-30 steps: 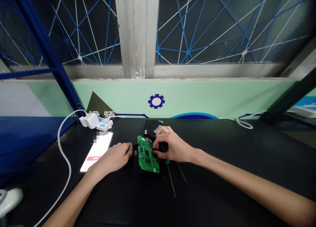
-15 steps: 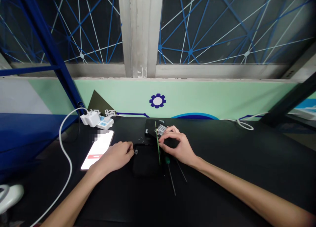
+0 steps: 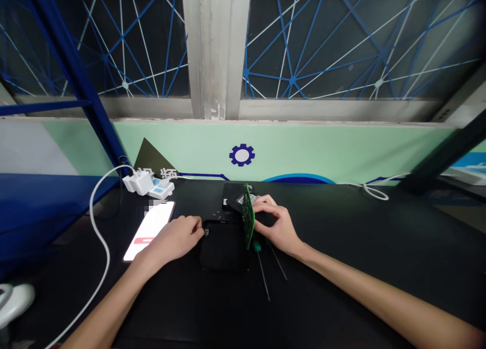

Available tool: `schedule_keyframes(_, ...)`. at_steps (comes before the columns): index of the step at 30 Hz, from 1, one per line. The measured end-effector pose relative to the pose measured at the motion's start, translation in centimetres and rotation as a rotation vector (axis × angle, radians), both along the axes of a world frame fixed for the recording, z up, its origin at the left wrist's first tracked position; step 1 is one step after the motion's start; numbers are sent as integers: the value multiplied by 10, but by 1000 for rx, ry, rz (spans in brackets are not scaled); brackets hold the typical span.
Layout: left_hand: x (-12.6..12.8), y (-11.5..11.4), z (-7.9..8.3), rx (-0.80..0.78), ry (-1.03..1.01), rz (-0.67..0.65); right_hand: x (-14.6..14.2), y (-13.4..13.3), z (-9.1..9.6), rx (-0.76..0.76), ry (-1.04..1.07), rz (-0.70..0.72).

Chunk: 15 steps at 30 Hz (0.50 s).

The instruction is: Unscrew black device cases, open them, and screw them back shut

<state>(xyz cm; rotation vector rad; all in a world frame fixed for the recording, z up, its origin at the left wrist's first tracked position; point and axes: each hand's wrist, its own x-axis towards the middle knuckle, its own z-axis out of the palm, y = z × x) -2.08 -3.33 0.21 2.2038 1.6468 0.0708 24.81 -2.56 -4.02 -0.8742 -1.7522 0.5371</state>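
A green circuit board (image 3: 248,216) stands nearly on edge, tilted, with my right hand (image 3: 275,222) gripping it from the right side. Its component face is mostly turned away from me. My left hand (image 3: 174,239) rests with curled fingers at the edge of a black casing (image 3: 224,250), next to a small black connector (image 3: 206,232). Whether it holds the connector is hidden. A second black part with a silver label (image 3: 232,197) lies beyond the board. A green-handled screwdriver (image 3: 258,247) lies below my right hand, with a thin metal rod (image 3: 279,263) beside it.
A smartphone (image 3: 150,231) lies left of my left hand. Further back stand a white power strip (image 3: 161,189) and a plugged-in charger (image 3: 137,183), with a white cable (image 3: 99,248) curving forward. Several tiny screws (image 3: 216,215) lie on the black table (image 3: 341,288).
The circuit board has gone from lying flat on the casing to standing on edge in my right hand, which has shifted right. My left hand stays near the casing.
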Motion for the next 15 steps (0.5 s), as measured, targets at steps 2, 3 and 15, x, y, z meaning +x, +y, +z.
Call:
schedule_keyframes(2, 0, 0, 0, -4, 2, -3, 0, -1, 0, -8, 4, -2)
schedule_keyframes(3, 0, 0, 0, -5, 1, -6, 0, -2, 0, -12, 5, -4)
schedule_keyframes(15, -2, 2, -4, 8, -26, -44, -2, -7, 4, -21, -89, -39)
